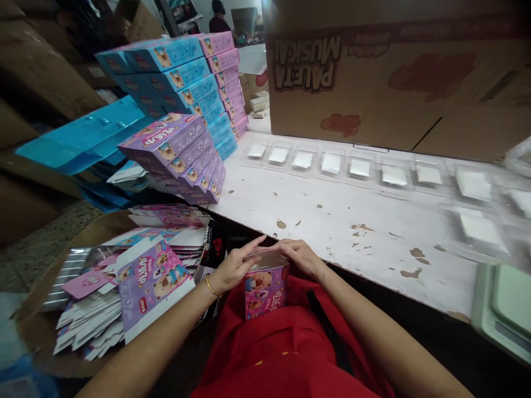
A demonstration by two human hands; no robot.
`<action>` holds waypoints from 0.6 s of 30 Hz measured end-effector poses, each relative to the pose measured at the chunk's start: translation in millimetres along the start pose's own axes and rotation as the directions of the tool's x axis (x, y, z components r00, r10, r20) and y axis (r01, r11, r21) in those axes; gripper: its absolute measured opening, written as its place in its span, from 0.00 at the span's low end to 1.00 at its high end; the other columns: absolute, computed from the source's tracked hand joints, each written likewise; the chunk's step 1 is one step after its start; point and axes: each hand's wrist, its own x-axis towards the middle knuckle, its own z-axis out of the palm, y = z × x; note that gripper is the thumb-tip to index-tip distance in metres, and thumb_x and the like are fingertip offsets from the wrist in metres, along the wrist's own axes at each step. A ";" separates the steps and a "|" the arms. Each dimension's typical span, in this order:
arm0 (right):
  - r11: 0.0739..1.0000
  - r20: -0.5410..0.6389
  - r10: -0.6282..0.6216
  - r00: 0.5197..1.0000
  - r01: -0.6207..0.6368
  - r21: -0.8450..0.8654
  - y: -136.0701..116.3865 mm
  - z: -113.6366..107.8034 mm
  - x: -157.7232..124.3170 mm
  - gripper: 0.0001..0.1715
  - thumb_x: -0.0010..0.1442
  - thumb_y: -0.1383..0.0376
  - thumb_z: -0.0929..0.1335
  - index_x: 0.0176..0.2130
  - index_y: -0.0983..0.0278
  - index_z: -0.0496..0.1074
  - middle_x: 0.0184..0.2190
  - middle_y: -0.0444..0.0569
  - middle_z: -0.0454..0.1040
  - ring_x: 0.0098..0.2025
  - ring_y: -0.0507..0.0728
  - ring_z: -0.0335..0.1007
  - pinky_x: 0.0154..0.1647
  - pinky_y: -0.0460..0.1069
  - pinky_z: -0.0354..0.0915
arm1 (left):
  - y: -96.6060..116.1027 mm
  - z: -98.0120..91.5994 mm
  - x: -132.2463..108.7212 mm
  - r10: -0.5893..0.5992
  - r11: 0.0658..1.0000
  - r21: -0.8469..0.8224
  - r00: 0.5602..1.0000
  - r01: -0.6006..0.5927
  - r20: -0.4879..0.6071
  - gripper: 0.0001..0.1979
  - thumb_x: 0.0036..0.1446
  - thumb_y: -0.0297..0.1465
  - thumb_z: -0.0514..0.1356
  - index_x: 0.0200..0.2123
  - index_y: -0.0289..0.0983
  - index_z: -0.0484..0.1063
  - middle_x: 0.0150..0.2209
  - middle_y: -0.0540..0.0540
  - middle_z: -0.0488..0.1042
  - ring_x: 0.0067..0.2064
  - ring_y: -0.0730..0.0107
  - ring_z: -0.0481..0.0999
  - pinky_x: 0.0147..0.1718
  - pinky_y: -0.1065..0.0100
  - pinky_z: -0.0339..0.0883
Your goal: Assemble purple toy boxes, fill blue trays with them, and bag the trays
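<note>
A pink and purple cardboard box (pixel 265 290) with a cartoon bear stands upright against my red apron (pixel 290 354), at the table's near edge. Its upper end is between my two hands. My left hand (pixel 236 267), with a gold bangle at the wrist, grips the box's top left edge, thumb and fingers either side of it. My right hand (pixel 302 257) bends its fingers over the top right corner. The inside of the box is mostly hidden.
Purple boxes (pixel 178 149), blue boxes (pixel 174 77) and pink boxes (pixel 222 61) are stacked at the left. Flat cartons (pixel 153 282) fill a large carton below. Clear trays with white packs (pixel 331 163) line the white table (pixel 290 204). A pale green scale (pixel 504 309) sits right.
</note>
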 end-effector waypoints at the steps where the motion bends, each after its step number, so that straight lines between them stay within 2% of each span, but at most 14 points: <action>1: 1.000 0.020 -0.014 1.000 0.014 -0.023 -1.7 -2.1 0.0 0.22 0.60 0.53 0.61 0.40 0.64 0.76 0.40 0.50 0.74 0.42 0.55 0.68 0.44 0.49 0.62 | 0.1 0.9 -0.7 -0.009 1.000 -0.019 1.000 0.009 -0.007 0.27 0.59 0.37 0.51 0.60 0.37 0.53 0.52 0.42 0.70 0.52 0.61 0.69 0.52 0.60 0.60; 5: 0.989 0.111 -0.089 0.990 0.101 -0.110 -1.6 -6.7 3.9 0.19 0.58 0.55 0.65 0.44 0.62 0.74 0.41 0.50 0.73 0.42 0.54 0.68 0.44 0.49 0.63 | -0.9 6.8 -4.2 -0.091 0.994 -0.076 0.991 0.084 -0.097 0.21 0.61 0.39 0.48 0.54 0.35 0.62 0.48 0.41 0.73 0.48 0.61 0.72 0.47 0.62 0.65; 10: 0.931 0.184 -0.202 0.962 0.246 -0.269 4.7 -6.9 6.3 0.19 0.58 0.56 0.65 0.48 0.59 0.72 0.41 0.49 0.73 0.42 0.53 0.69 0.44 0.48 0.64 | -0.1 8.4 -6.5 -0.059 0.990 0.114 0.982 0.080 -0.177 0.15 0.59 0.38 0.52 0.43 0.36 0.70 0.41 0.45 0.75 0.43 0.65 0.74 0.43 0.66 0.66; 13: 0.889 0.186 -0.221 0.957 0.276 -0.366 9.5 -7.8 -1.0 0.19 0.61 0.56 0.62 0.50 0.57 0.70 0.43 0.49 0.71 0.43 0.53 0.68 0.46 0.48 0.64 | -0.8 9.3 -7.7 0.006 0.989 0.144 0.989 0.016 -0.147 0.13 0.59 0.35 0.52 0.42 0.36 0.72 0.43 0.44 0.75 0.44 0.65 0.73 0.45 0.65 0.66; 18: 0.819 0.173 -0.249 0.953 0.302 -0.488 20.3 -6.2 -24.4 0.20 0.62 0.57 0.61 0.53 0.56 0.66 0.51 0.50 0.66 0.52 0.54 0.63 0.54 0.51 0.60 | 1.3 16.5 -11.1 0.149 0.953 0.267 0.989 -0.141 -0.008 0.13 0.58 0.32 0.53 0.44 0.37 0.73 0.50 0.40 0.71 0.51 0.62 0.70 0.51 0.60 0.63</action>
